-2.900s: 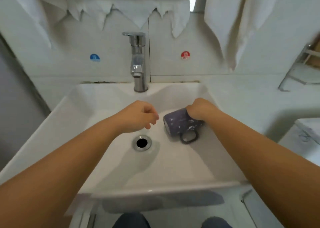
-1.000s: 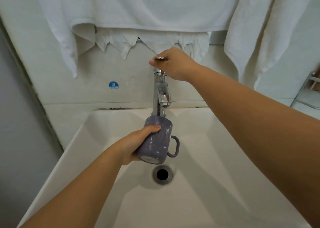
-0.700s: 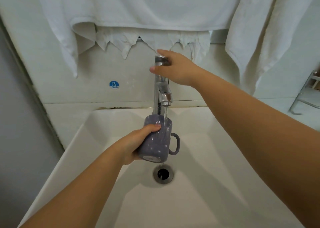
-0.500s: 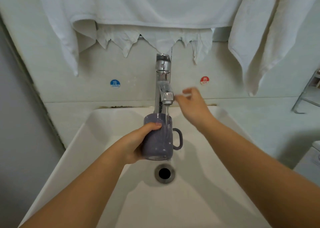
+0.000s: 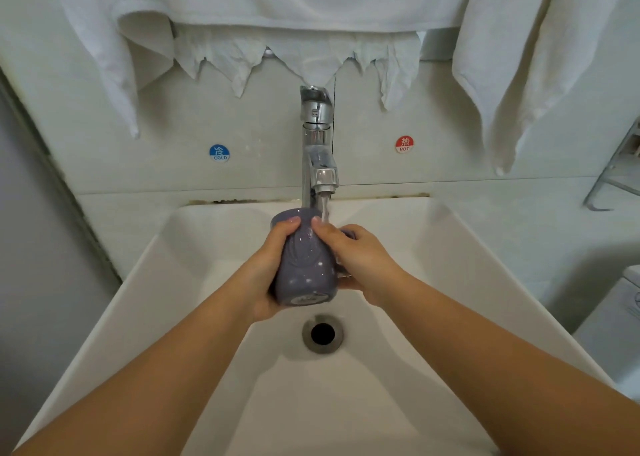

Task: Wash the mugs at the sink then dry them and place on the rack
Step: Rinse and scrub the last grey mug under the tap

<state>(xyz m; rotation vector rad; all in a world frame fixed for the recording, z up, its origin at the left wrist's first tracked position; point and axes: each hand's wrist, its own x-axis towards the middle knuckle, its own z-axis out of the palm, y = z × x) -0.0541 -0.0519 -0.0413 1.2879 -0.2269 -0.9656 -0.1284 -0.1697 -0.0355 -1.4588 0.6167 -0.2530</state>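
Change: since half a second ago the right hand (image 5: 360, 258) has come down from beside the tap spout and now clasps the mug (image 5: 306, 265) from the right; the left hand (image 5: 268, 268) keeps its grip on the mug, and the water keeps running.
Mug: purple with white speckles, held above the basin of the sink (image 5: 450, 282), tilted with its mouth away from the camera and up under the spout, its base toward the camera and just above the drain (image 5: 322, 333).
Mug handle: on the right side, mostly hidden behind the right hand.
Left hand: wrapped round the left side of the mug, thumb lying over the upper wall near the rim.
Right hand: curled round the right side of the mug, thumb pressed on the wall near the rim, close to the left thumb.
Water: a thin stream (image 5: 325, 208) falls from the spout onto the mug's rim beside the right thumb.
Tap: chrome tap (image 5: 317, 144) stands at the back edge of the sink, lever on top.
Stickers: a blue cold sticker (image 5: 219, 152) on the wall left of the tap, a red hot sticker (image 5: 404, 144) on the right.
Towels: white towels (image 5: 277, 2) hang across the wall above the tap, one more (image 5: 519, 57) draped at the right.
Rack: a metal rack (image 5: 616, 175) shows at the right edge, partly cut off.
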